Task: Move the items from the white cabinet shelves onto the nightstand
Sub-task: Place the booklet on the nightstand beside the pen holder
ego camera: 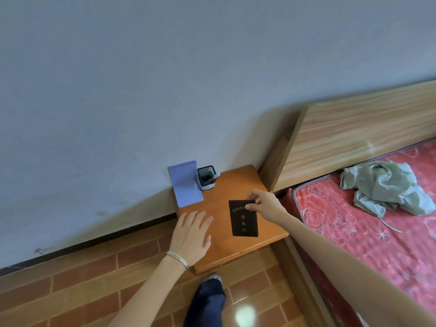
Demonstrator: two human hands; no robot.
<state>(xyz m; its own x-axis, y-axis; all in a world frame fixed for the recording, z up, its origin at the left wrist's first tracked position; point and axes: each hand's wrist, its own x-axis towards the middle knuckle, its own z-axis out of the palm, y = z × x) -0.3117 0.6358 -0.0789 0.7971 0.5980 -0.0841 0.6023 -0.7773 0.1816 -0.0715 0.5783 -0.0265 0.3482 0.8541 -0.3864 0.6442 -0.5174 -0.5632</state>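
The step in hand is the set-down of one item on the nightstand [236, 185]; the right hand [262, 202] pinches the far edge of a dark booklet [243, 219] with gold lettering, thumb on the cover and fingers curled behind the edge; the booklet lies over the right half of the nightstand top, and whether it rests flat or is held just clear of the wood cannot be told. The left hand [192, 237] is wide open, fingers spread, palm down over the near-left part of the top; it holds nothing; whether the palm touches the wood cannot be told.

Two items already stand at the far-left corner against the wall: a lilac L-shaped stand [186, 185] and, just beside it on the right, a small pen holder [207, 177] with dark contents. The booklet is well apart from both. The white cabinet is not in view, so what is left on its shelves cannot be judged.

The next move probably calls for the right hand to lower the booklet fully, release the pinch and withdraw without dragging the cover; the near edge of the booklet sits close to the front-right edge of the top, so a nudge inward would reduce the risk of a slip to the floor. The bed [377, 232] adjoins on the right.
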